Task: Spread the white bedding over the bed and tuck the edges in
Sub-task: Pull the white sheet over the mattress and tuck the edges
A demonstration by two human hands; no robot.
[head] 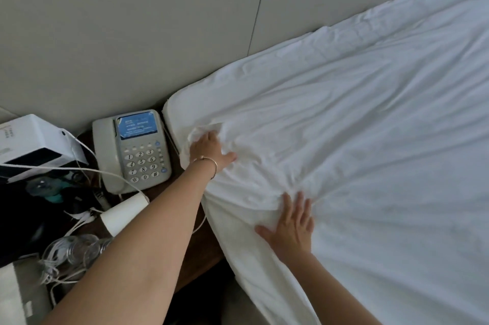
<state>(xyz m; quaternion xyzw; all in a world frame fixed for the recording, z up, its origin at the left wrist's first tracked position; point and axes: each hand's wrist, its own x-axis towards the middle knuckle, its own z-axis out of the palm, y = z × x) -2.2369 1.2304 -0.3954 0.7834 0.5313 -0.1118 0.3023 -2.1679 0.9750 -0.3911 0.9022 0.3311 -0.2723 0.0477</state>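
Grey wall panel (132,20) behind bed; left hand (209,151) fingers bunching white sheet (370,152) near corner, right hand (292,227) flat, fingers spread, pressing sheet.

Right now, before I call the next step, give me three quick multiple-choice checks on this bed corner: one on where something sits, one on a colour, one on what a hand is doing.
1. Where is the telephone?
A. On the bedside table, left of the mattress corner
B. On top of the white bedding
C. Mounted on the wall panel

2. What colour is the phone's label panel?
A. Red
B. Blue
C. Green

3. What is the right hand doing?
A. Lifting the paper cup
B. Pressing flat on the white bedding, fingers spread
C. Holding the phone handset

Answers:
1 A, the phone lies on the dark table beside the bed's corner.
2 B, the panel above the keypad is blue.
3 B, its palm lies flat on the sheet with creases fanning out from it, while the left hand bunches fabric at the corner.
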